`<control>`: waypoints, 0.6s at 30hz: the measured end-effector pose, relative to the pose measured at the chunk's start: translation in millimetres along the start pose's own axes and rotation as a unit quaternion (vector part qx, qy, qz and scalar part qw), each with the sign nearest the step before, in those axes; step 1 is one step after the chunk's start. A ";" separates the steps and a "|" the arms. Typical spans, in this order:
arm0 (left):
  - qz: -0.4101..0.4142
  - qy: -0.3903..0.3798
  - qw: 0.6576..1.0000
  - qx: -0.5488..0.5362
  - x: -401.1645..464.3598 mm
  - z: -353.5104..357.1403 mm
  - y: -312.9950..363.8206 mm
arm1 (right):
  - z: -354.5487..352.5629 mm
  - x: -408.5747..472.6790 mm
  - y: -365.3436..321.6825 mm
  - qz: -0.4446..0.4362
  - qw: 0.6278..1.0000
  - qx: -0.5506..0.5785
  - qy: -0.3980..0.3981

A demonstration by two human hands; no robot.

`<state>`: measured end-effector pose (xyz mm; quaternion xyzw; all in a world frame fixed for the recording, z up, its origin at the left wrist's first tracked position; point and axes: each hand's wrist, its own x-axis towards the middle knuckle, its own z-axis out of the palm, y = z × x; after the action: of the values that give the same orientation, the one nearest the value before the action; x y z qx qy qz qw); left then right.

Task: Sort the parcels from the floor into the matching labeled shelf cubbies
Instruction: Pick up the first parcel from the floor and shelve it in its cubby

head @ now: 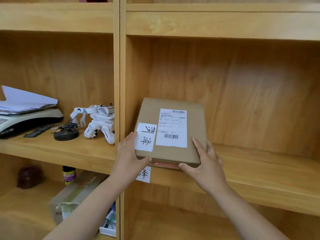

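A flat brown cardboard parcel lies at the left front of the middle right cubby, its near end overhanging the shelf edge a little. It carries a white shipping label with barcodes and a white slip with handwritten characters. My left hand grips its near left corner, thumb under the front edge. My right hand grips the near right corner, fingers on top and thumb on the front face. A white paper cubby label with a handwritten character hangs from the shelf edge just below the parcel.
The left cubby holds a weighing scale with papers on it, a black round stand and a white toy robot. Below it lie a taped cardboard box, a bottle and a dark object. A vertical divider separates the cubbies.
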<state>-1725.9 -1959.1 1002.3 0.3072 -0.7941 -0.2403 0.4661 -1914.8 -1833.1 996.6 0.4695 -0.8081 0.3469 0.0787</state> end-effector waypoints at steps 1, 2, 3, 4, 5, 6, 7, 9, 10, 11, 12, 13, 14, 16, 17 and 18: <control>0.000 -0.004 1.000 -0.001 2.9 2.1 -1.9 | 3.9 4.0 2.3 0.007 1.000 -0.006 -0.009; -0.006 -0.010 1.000 0.001 5.8 4.7 -5.3 | 7.7 7.5 4.4 0.015 1.000 -0.008 -0.018; -0.016 -0.017 1.000 0.006 8.6 7.6 -9.9 | 10.4 10.7 5.6 0.021 0.999 -0.011 -0.022; -0.028 -0.023 0.999 0.011 11.4 10.7 -14.9 | 12.6 14.0 6.9 0.026 0.999 -0.014 -0.024; -0.038 -0.028 0.999 0.016 14.0 13.4 -20.0 | 14.3 17.5 7.5 0.029 0.999 -0.017 -0.024; -0.042 -0.031 0.998 0.022 16.8 15.8 -24.6 | 15.8 21.3 8.0 0.031 0.999 -0.020 -0.025; -0.041 -0.035 0.998 0.029 19.7 17.6 -28.6 | 17.1 25.5 8.0 0.033 0.999 -0.021 -0.029; -0.027 -0.040 0.998 0.041 24.6 19.7 -33.9 | 18.3 33.3 7.6 0.035 0.998 -0.022 -0.036; -0.016 -0.042 0.998 0.048 26.7 20.3 -36.1 | 19.1 37.0 7.5 0.036 0.998 -0.023 -0.038; -0.006 -0.044 0.997 0.057 28.9 21.1 -38.3 | 19.7 40.1 7.0 0.037 0.998 -0.024 -0.040; 0.003 -0.046 0.997 0.069 30.7 22.0 -40.9 | 20.5 42.9 6.8 0.038 0.998 -0.024 -0.043; 0.011 -0.045 0.996 0.082 32.5 22.7 -43.3 | 21.4 45.6 6.3 0.041 0.998 -0.022 -0.046; 0.023 -0.042 0.994 0.099 34.7 23.4 -45.9 | 22.2 48.3 5.6 0.045 0.998 -0.018 -0.048; 0.068 -0.034 0.987 0.144 39.8 25.2 -50.6 | 23.3 53.3 4.2 0.053 0.997 -0.012 -0.052; 0.092 -0.029 0.981 0.168 42.3 26.0 -52.5 | 23.7 55.5 3.5 0.056 0.997 -0.012 -0.055; 0.110 -0.024 0.976 0.187 44.3 26.5 -54.0 | 23.8 57.5 2.7 0.058 0.997 -0.012 -0.058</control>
<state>-1751.9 -2025.7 980.5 0.2940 -0.8648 -0.0422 0.4049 -1943.7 -1887.9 1003.6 0.4404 -0.8413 0.3131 0.0167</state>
